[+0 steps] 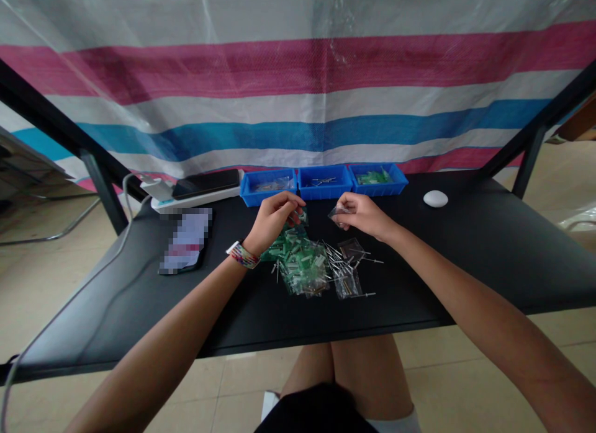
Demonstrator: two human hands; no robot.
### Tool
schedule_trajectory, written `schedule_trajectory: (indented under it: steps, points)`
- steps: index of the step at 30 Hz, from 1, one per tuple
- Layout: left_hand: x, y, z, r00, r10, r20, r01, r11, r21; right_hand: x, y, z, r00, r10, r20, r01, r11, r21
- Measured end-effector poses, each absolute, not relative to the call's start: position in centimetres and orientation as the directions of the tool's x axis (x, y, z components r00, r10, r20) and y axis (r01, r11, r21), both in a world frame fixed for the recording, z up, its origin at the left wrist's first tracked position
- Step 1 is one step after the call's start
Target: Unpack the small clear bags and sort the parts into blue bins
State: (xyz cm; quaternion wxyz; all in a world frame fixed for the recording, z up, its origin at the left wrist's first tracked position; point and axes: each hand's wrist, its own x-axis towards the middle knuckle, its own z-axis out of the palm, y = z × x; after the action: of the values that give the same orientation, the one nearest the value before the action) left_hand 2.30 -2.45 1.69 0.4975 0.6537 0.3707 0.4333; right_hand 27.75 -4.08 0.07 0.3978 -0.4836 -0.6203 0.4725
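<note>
My left hand (278, 217), a bright woven band on its wrist, is closed with its fingers curled on a small green packet (304, 216). Part of that packet is hidden behind the fingers. Thumb and fingers of my right hand (356, 212) pinch a small clear plastic bag (333, 213); its contents are too small to tell. Below my hands lies a heap of green packets (302, 262) with pale pieces inside. Just right of the heap are loose silver metal pins, like blind rivets (339, 260), and clear bags (348, 285) with small metal parts.
Three blue bins stand along the back: the left bin (245, 196) holds clear bags, the middle bin (325, 191) pins, the right bin (401, 186) green packets. A phone (186, 241), a power strip (200, 200) with a cable, and a white mouse (435, 199) rest on the black table (465, 253).
</note>
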Motion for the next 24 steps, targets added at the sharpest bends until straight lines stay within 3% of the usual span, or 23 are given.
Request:
schedule_trajectory:
  steps: [3,8,19,24]
  points:
    - [2.6,-3.1,2.0,0.447,0.874,0.192,0.103,-0.263,0.959,26.7,-4.8,0.4,-0.231,0.973,0.018,-0.001,0.018,-1.0]
    - [3.3,-4.0,1.9,0.541,0.817,0.197,0.13,-0.313,0.941,25.6,-5.8,0.7,-0.264,0.964,0.037,-0.15,-0.003,-0.989]
    - [3.2,-4.1,2.1,0.553,0.79,0.265,0.122,-0.392,0.912,25.6,-6.0,1.1,-0.197,0.976,0.09,-0.077,0.076,-0.994]
    - [3.1,-4.1,2.2,0.544,0.799,0.257,0.136,-0.386,0.912,25.7,-5.9,1.3,-0.222,0.974,0.048,-0.077,0.031,-0.997]
